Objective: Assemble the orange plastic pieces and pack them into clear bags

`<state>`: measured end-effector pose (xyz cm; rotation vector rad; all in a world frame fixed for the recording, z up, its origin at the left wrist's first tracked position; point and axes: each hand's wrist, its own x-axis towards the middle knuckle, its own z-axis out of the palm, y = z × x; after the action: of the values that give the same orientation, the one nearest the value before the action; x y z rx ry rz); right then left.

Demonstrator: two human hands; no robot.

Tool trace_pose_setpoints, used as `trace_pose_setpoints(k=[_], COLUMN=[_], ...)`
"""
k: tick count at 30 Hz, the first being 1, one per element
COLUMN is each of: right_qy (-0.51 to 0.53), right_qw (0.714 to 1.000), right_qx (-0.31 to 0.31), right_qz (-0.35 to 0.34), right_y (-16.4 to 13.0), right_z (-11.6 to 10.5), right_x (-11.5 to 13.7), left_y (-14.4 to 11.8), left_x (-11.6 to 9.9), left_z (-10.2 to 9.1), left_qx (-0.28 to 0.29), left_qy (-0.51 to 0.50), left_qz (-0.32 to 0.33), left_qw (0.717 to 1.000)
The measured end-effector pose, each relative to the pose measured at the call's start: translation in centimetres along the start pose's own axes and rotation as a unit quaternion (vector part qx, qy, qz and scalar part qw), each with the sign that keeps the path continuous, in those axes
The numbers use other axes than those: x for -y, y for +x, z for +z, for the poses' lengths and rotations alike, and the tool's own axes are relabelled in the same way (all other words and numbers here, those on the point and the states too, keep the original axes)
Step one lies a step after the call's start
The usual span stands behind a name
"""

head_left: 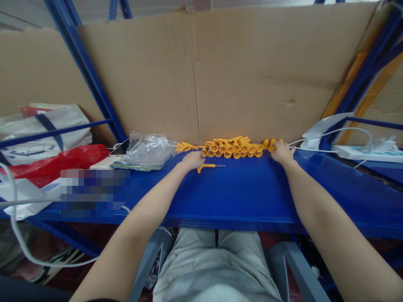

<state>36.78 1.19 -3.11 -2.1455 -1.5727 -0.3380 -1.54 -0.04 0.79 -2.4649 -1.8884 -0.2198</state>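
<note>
Cardboard [252,75] backs our blue counter [239,191]; yellow pieces [236,148] lie stacked; left grip [193,160], right grip [282,152]: closed? We can't tell.

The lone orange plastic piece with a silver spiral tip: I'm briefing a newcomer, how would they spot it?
On the blue shelf, before the brown cardboard panel, find the pile of orange cup-ended plastic pieces. In front of it, by the left hand, lies the lone orange piece, apart from the rest, its silver spiral pointing right.
</note>
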Motion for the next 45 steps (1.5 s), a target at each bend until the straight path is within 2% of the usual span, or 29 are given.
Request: trace_pose_setpoints(k=[6, 9, 13, 17, 24, 33, 38, 45], right_qy=[-0.033, -0.039, -0.032, -0.039, -0.032, -0.030, -0.003, 0.020], right_qw=[0.999, 0.999, 0.998, 0.997, 0.998, 0.999, 1.000, 0.991], right_qx=[0.010, -0.018, -0.048, -0.038, -0.025, -0.042, 0.004, 0.114], right_qz=[-0.015, -0.017, -0.031, -0.051, -0.038, 0.001, 0.006, 0.074], right_y=[-0.3, -0.5, -0.6, -0.2, 0.3, -0.7, -0.4, 1.2], right_z=[-0.6, -1.0, -1.3, -1.1, -0.6, -1.9, -1.3, -0.8], right_x=[0.3, 0.9, 1.4, 1.2, 0.3, 1.9, 1.9, 0.9], left_y=[0.0, -0.1, -0.6, -1.1, -1.8, -1.9, -2.1, -2.4], left_x=[0.0, 0.0, -0.2, -0.7, -1.3, -1.4, -1.6, -2.0], left_z=[-0.1, -0.3, -0.9, -1.5, -1.8, -2.0, -2.1, -2.3], left_qx=[0.019, 0.014, 0.051, 0.082, 0.110, 0.152, 0.125, 0.127], left_qy=[0.005, 0.004, -0.020, -0.027, -0.020, 0.006, 0.036, 0.026], left_qz=[0.013, 0.016, 0.020, 0.042, 0.042, 0.072, 0.083, 0.091], left_qw=[1.000, 1.000, 0.998, 0.995, 0.993, 0.986, 0.988, 0.987])
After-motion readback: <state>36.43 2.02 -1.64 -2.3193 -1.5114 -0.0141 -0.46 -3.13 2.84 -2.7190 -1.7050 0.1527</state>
